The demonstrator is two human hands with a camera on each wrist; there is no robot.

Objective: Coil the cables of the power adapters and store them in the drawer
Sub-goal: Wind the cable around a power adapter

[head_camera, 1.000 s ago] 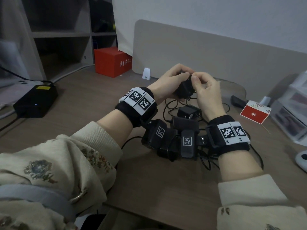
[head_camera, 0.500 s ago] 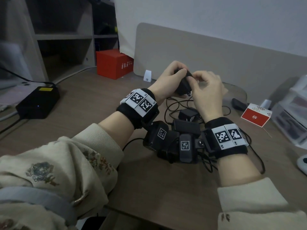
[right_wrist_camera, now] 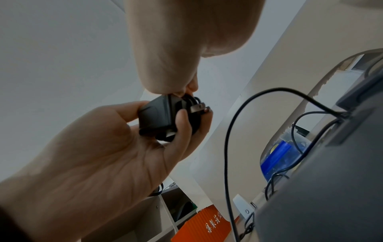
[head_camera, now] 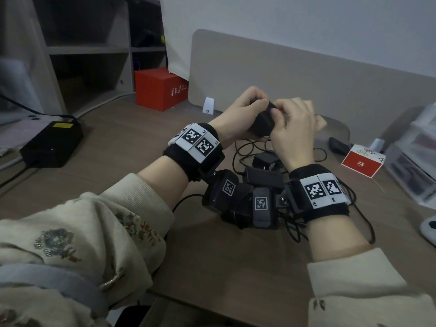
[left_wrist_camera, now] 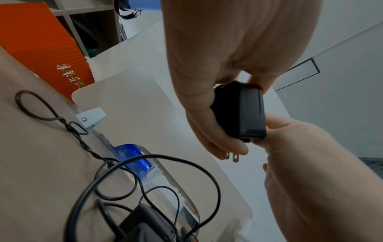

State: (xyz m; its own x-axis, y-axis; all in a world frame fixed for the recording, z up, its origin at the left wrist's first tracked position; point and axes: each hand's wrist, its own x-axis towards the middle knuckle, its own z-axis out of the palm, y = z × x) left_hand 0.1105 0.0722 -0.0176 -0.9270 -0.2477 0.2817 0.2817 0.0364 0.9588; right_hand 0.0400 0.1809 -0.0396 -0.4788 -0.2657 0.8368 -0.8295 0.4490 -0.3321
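**Two hands hold one small black plug box above the counter**

Both hands are up in the air, close together, over the brown counter (head_camera: 236, 267). The left hand (head_camera: 233, 114) is curled around a small black power adapter (head_camera: 262, 123). Its thumb sits on one side and its fingers wrap the other side. In the left wrist view the two metal prongs (left_wrist_camera: 232, 158) of the adapter poke out past the thumb tip.

The right hand (head_camera: 295, 133) comes in from the other side. Its fingers are bent, and its thumb and fingertips pinch the top end of the same adapter. In the right wrist view a bit of thin black cable (right_wrist_camera: 192, 99) is bunched at that end, right under the right fingertips. Both wrists are bent inward, so the hands meet in the middle. Each wrist wears a black band with white square tags.

Under the hands, on the counter, lie more black adapters (head_camera: 266, 161) in a loose tangle of cables (head_camera: 245, 147). None of them is touched.

A red box (head_camera: 158, 88) stands far back on the left, next to a grey shelf (head_camera: 89, 50). A big black power brick (head_camera: 52, 145) lies on the left side of the counter. A small red and white box (head_camera: 361, 161) lies on the right, near clear plastic drawers (head_camera: 415, 161).
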